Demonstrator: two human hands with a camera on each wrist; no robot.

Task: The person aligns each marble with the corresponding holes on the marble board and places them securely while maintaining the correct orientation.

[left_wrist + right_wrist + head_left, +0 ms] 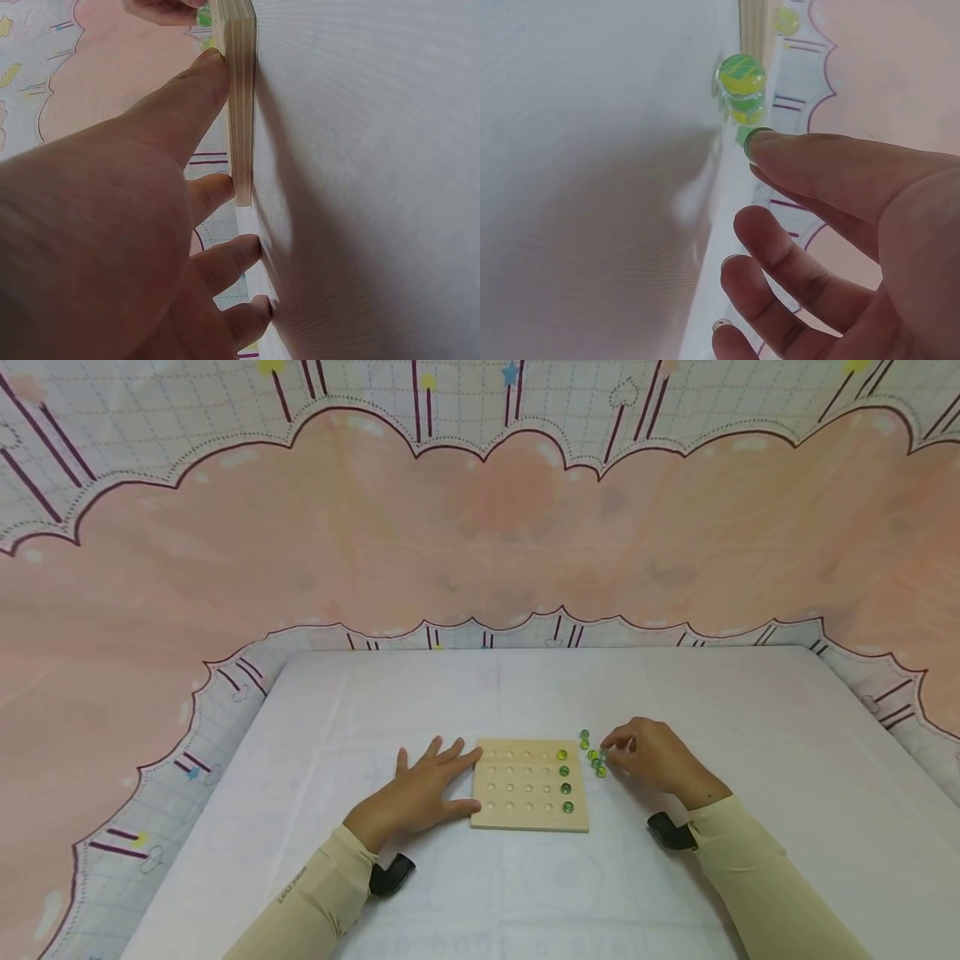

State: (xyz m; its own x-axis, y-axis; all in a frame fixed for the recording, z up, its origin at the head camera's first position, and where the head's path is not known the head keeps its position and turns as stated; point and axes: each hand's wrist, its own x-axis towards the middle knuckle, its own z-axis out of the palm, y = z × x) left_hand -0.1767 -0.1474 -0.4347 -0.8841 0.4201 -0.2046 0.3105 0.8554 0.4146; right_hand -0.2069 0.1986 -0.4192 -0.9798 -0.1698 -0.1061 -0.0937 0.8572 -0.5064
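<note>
A square wooden board [517, 822] with rows of round hollows lies flat on the table, and green and yellow glass marbles [565, 771] fill its rightmost column. My left hand [416, 793] is spread at the board's left side, its thumb and a fingertip touching the edge. In the left wrist view the thumb [187, 90] rests against the layered wooden side. Just right of the board, my right hand [656, 756] pinches a green marble [756, 141] between thumb and forefinger. The marble is partly hidden by the thumb. Other loose marbles [596, 763] lie beside those fingertips.
A white cloth covers the table [375, 693]. Behind it hangs a pink and white patterned curtain [487, 543]. Each wrist wears a black device [671, 832] below a beige sleeve [757, 860].
</note>
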